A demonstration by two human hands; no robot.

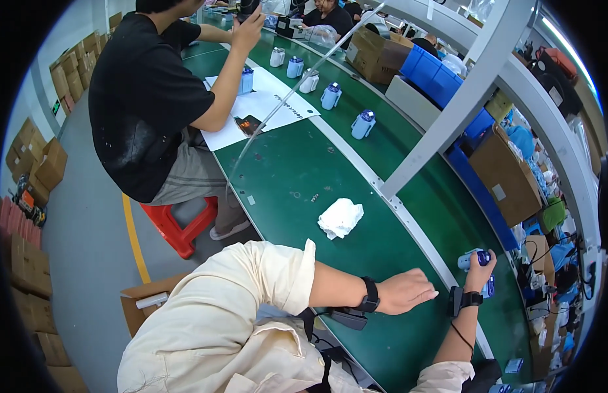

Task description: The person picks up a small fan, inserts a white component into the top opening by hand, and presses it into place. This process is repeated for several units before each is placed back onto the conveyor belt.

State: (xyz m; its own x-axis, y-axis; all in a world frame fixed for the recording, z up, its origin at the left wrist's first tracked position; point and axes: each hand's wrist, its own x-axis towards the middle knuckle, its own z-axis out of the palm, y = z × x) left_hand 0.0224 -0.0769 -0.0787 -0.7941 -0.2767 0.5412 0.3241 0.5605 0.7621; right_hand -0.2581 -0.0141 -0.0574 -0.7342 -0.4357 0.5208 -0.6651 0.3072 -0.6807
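At the right, over the green conveyor, my right hand (482,268) is closed round a small light-blue bottle-shaped device (464,261) with a dark-blue top. The device lies tilted in the fingers, which hide part of it. A second device of the same kind (490,286) is just beside that wrist. My left hand (407,291) hovers near the pale metal rail, back upward, its fingers curled together and pointing right; no object shows in it. A crumpled white cloth or paper (341,218) lies on the green table (284,187) beyond my left forearm.
Several similar devices (363,124) stand in a row on the conveyor (415,170). A slanting metal post (441,111) rises from the rail (363,167). A co-worker in black (143,98) sits at the far left beside a white sheet (277,105). Cardboard boxes (504,173) line the right.
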